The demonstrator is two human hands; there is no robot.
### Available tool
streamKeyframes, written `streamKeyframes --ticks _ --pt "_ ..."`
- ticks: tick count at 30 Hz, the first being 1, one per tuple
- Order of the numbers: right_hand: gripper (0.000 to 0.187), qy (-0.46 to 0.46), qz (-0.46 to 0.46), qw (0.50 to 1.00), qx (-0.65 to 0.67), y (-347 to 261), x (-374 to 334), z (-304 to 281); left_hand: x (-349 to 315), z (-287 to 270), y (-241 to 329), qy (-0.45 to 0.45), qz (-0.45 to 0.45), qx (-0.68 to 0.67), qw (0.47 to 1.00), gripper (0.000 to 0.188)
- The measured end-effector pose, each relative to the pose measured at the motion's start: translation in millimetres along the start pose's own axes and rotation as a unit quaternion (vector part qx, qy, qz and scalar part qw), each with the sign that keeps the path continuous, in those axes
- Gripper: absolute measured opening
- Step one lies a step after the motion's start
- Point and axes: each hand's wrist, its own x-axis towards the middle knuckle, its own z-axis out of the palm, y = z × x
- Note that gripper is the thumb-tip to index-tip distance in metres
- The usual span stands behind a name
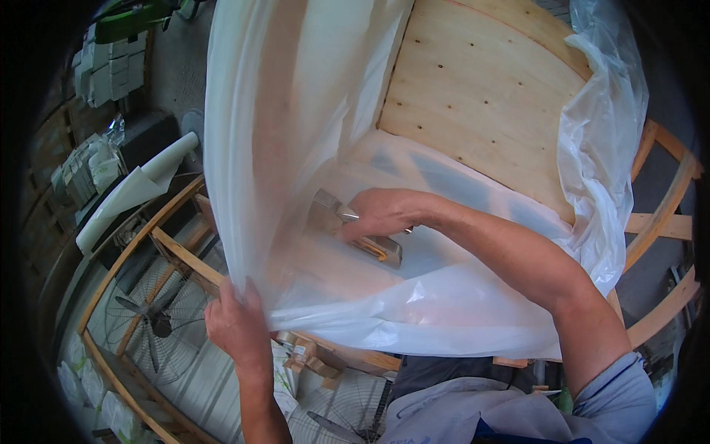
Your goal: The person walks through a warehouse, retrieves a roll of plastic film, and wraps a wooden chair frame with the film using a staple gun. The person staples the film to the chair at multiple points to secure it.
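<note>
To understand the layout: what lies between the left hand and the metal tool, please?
In the head view, translucent plastic sheeting lies between the left hand and the metal tool.

Your plastic sheet (251, 148) is showing milky white and translucent, letting peachy and bluish tones through. Your tool (387, 249) is gleaming silver-grey, with a yellow-orange accent breaking it. The plywood panel (481, 96) is looking pale tan, carrying scattered dark spots, while the wooden frame (188, 257) is showing honey brown. The fan (157, 323) is displaying dark blades and a fine wire-ring pattern. You are wearing a greyish-blue shirt (473, 407).
</note>
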Motion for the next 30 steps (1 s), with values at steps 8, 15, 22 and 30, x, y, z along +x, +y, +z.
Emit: streamKeyframes --ticks 8,15,22,30 --pt "0.054 -0.041 -0.007 0.999 -0.015 -31.2 16.1 4.4 -3.6 -3.6 -9.2 -0.046 -0.085 -0.010 0.995 0.015" --pt "0.064 0.102 -0.045 0.992 -0.057 -35.8 35.6 46.9 -8.0 -11.7 -6.4 -0.008 -0.069 -0.076 0.995 0.026" --pt "0.059 0.142 -0.054 0.988 0.030 -20.1 0.2 38.9 -43.9 -48.0 41.4 0.036 0.219 -0.205 0.953 0.058" --pt "0.053 0.310 0.181 0.931 0.074 150.8 -169.4 -0.2 -94.3 -40.8 163.7 -0.197 0.420 -0.274 0.842 0.079"
